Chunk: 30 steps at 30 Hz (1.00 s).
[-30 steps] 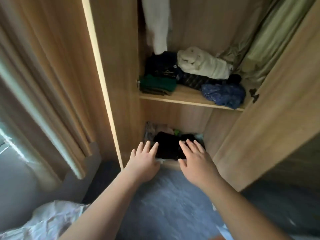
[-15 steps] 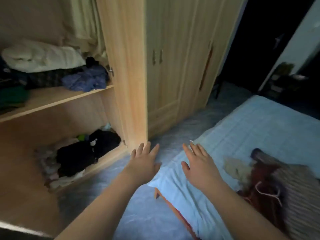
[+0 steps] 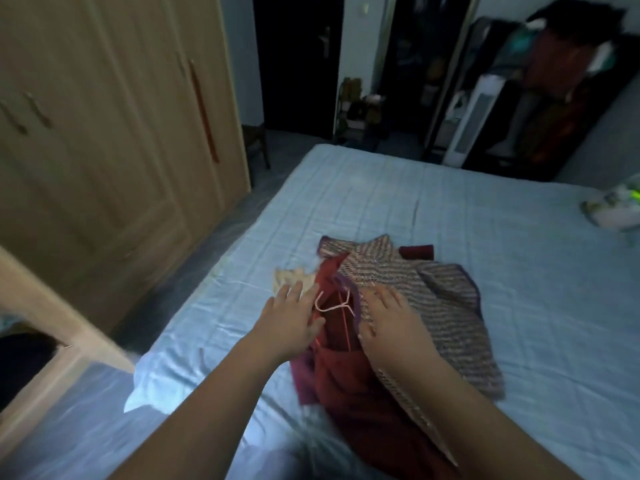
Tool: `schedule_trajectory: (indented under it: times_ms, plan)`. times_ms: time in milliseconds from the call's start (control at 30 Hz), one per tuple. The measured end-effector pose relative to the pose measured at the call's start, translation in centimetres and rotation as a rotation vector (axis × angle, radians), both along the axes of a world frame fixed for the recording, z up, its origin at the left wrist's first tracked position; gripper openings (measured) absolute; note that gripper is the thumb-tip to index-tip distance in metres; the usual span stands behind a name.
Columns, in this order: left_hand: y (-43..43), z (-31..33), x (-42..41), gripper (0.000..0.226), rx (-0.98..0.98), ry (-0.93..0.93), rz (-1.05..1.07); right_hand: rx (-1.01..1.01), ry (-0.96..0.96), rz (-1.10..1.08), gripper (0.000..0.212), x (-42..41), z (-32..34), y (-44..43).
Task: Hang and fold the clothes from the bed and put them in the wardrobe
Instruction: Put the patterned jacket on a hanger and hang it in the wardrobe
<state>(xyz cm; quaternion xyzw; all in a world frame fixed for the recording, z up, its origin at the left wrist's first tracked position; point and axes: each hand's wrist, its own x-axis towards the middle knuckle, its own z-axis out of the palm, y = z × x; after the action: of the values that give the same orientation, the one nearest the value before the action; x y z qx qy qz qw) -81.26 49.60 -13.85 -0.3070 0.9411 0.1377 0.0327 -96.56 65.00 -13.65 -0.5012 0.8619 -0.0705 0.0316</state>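
Observation:
A heap of clothes lies on the light blue bed (image 3: 398,209): a dark red garment (image 3: 349,386), a striped purple and beige garment (image 3: 426,299) partly over it, and a small cream piece (image 3: 294,277) at the left. A pink wire hanger (image 3: 334,304) rests on the red garment. My left hand (image 3: 289,318) hovers with fingers spread over the heap's left edge, just left of the hanger. My right hand (image 3: 391,327) is spread over the striped garment. Neither hand holds anything.
The wooden wardrobe (image 3: 114,140) stands at the left, its near door (image 3: 52,306) open, with a strip of floor between it and the bed. A pale bundle (image 3: 616,209) lies at the bed's right edge. A dark doorway and a white tower fan (image 3: 474,123) stand beyond the bed.
My view has swung from the wardrobe's lower compartment round to the bed. Both hands left the black clothes there and now reach over the heap on the bed.

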Motion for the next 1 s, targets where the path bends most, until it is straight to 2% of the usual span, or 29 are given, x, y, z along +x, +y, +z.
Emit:
schedule_trajectory:
  times_ms: [267, 467, 700, 933, 1000]
  plan:
    - [1.4, -4.4, -7.6, 0.074, 0.113, -0.062, -0.108, 0.023, -0.110, -0.122, 0.064, -6.5, -3.8, 3.9]
    - [-1.0, -10.0, -11.1, 0.065, 0.287, 0.019, -0.087, 0.155, -0.243, -0.170, 0.063, -9.1, -9.9, 1.7]
    - [-2.0, -20.2, -15.5, 0.046, 0.763, -0.031, 0.192, 0.302, -0.404, -0.226, 0.064, -11.8, -18.6, -2.5]
    - [-1.6, -28.3, -20.0, 0.033, 1.075, -0.121, 0.453, 0.414, -0.547, -0.275, 0.066, -12.6, -25.6, -3.8]
    - [-1.2, -30.7, -20.7, 0.030, 1.166, -0.092, 0.565, 0.431, -0.561, -0.277, 0.071, -12.5, -26.6, -3.5]
